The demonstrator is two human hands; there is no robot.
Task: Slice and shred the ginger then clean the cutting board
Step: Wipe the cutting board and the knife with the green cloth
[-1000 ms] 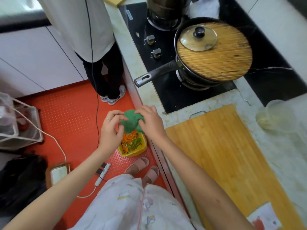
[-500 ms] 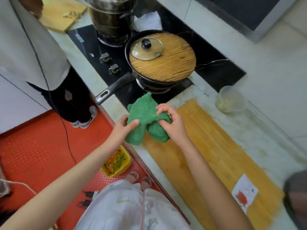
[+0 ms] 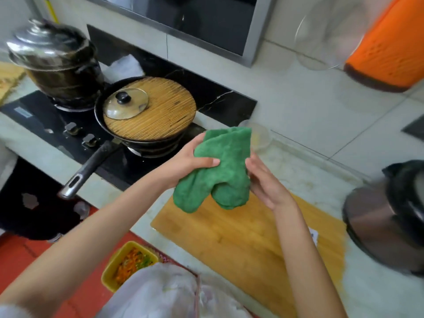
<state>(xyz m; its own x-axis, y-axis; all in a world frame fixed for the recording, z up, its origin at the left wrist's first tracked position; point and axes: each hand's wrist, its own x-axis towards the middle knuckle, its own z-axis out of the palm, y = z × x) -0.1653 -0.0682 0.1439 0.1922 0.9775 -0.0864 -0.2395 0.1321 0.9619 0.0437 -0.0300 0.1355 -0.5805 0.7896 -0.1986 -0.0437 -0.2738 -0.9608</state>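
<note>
Two bare grips meet on a green cloth (image 3: 220, 171) at mid-frame, raised over the far end of the board (image 3: 241, 244). The left grip (image 3: 190, 161), at the cloth's 9 o'clock, is clamped on it, thumb laid across the front and fingers tucked behind. The right grip (image 3: 266, 182), at the cloth's 3 o'clock, is apart, its fingers nearly straight and resting against the cloth's edge. The cloth hangs folded between them, two rounded lobes drooping toward 6 o'clock; whether they touch the wood cannot be told. The board lies on the pale counter (image 3: 321, 175), running from centre toward 5 o'clock, with a paper scrap (image 3: 313, 236) on its right side. At 10 o'clock a pan (image 3: 91, 166) sits on the black hob (image 3: 34, 111), covered by a bamboo mat (image 3: 165, 111) with a glass lid (image 3: 125, 103) on top; a steel pot (image 3: 55, 63) stands beyond. A clear bowl (image 3: 262, 138) shows just behind the cloth. A blurred cooker (image 3: 385, 216) stands at 4 o'clock. At 7 o'clock, on the red floor (image 3: 23, 253), a yellow tub (image 3: 110, 268) holds orange and green scraps.
</note>
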